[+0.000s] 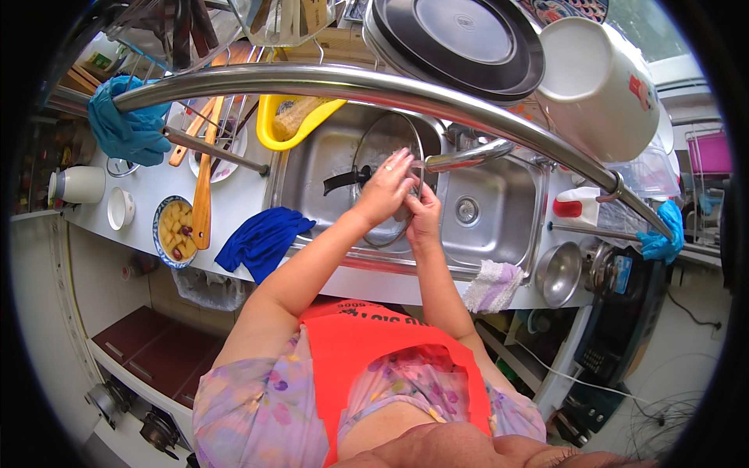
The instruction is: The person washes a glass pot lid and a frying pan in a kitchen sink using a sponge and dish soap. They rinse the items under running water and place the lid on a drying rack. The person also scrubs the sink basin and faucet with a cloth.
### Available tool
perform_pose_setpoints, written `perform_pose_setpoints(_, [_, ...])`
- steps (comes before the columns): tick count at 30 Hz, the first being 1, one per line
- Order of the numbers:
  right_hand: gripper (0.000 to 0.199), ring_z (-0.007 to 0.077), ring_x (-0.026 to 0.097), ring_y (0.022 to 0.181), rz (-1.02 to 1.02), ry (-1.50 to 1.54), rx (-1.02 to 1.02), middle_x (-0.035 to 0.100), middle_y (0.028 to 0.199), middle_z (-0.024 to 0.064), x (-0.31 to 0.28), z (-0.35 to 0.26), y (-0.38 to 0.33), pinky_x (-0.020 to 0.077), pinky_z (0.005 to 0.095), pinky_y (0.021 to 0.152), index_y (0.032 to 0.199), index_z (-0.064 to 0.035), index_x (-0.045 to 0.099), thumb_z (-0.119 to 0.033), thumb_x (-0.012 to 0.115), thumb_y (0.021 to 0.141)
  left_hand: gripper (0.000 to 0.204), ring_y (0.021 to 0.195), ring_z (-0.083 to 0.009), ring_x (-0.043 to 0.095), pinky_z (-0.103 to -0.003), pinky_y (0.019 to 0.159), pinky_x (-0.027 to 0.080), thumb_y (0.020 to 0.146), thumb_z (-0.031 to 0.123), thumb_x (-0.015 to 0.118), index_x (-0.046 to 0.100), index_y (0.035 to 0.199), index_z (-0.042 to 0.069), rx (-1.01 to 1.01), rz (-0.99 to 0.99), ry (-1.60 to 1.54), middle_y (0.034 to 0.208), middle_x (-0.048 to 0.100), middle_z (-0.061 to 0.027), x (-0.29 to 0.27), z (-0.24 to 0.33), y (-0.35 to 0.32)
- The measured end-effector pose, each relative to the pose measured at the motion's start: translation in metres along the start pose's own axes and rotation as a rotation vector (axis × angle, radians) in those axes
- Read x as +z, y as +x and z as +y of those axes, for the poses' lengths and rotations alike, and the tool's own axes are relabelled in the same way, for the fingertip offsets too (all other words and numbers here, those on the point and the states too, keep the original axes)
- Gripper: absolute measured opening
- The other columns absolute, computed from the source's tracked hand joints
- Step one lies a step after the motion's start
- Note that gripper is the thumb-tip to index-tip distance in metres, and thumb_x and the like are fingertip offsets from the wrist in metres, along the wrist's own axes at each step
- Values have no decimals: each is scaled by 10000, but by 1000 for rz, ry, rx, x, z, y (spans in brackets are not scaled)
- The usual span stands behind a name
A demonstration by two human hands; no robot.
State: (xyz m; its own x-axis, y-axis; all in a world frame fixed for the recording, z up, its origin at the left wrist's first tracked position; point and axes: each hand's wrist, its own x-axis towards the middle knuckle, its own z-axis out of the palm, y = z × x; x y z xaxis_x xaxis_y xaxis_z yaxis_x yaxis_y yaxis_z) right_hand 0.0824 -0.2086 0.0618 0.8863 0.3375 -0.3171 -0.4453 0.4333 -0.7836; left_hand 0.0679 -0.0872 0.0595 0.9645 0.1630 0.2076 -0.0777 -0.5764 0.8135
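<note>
I stand at a steel double sink [312, 168]. A round glass pot lid [380, 132] with a metal rim and a black handle [341, 181] stands tilted in the left basin, under the faucet spout [468, 157]. My left hand [384, 189] lies over the lid's face with its fingers stretched together; a ring shows on one finger. My right hand [425, 216] holds the lid's lower right rim, touching the left hand. The part of the lid behind both hands is hidden.
A blue cloth [261, 238] hangs over the sink's left edge. Beside it are a bowl of yellow food pieces [173, 228] and a wooden spatula [203, 195]. A yellow basin [269, 129] sits behind the sink. A steel bowl [558, 273] and folded towel [491, 285] lie to the right.
</note>
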Motion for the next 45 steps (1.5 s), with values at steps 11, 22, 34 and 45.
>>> perform_pose_setpoints(11, [483,118,614,839,-155,-153,149,617,976,35,-38,5,-3,493,224,754,1192,39,545,63,584,711,545,981,-330,577,-400,861,456,736,443,684,591,1066,19,-550,-200,215,1045,603,-196,-46,-71,-40])
perform_pose_setpoints(22, [368,97,555,854,-126,-350,146,609,972,24,-66,3,-22,423,205,767,1080,20,602,15,589,713,404,864,-377,603,-428,765,481,705,293,681,543,957,9,-590,-121,41,885,622,-226,-19,-82,-57])
perform_pose_setpoints(34, [298,88,548,762,-91,-466,64,576,844,21,-62,-9,-17,453,217,701,985,-23,576,-309,567,903,351,858,-391,596,-455,770,477,714,201,663,491,949,6,-461,-200,125,888,615,-229,-27,-68,-57])
perform_pose_setpoints(45, [168,98,505,783,171,-783,-285,547,861,18,-51,-33,4,439,233,690,961,-22,568,-90,642,827,337,869,-388,580,-457,775,463,702,166,660,476,940,14,-373,-178,164,865,600,-212,-30,-70,-66])
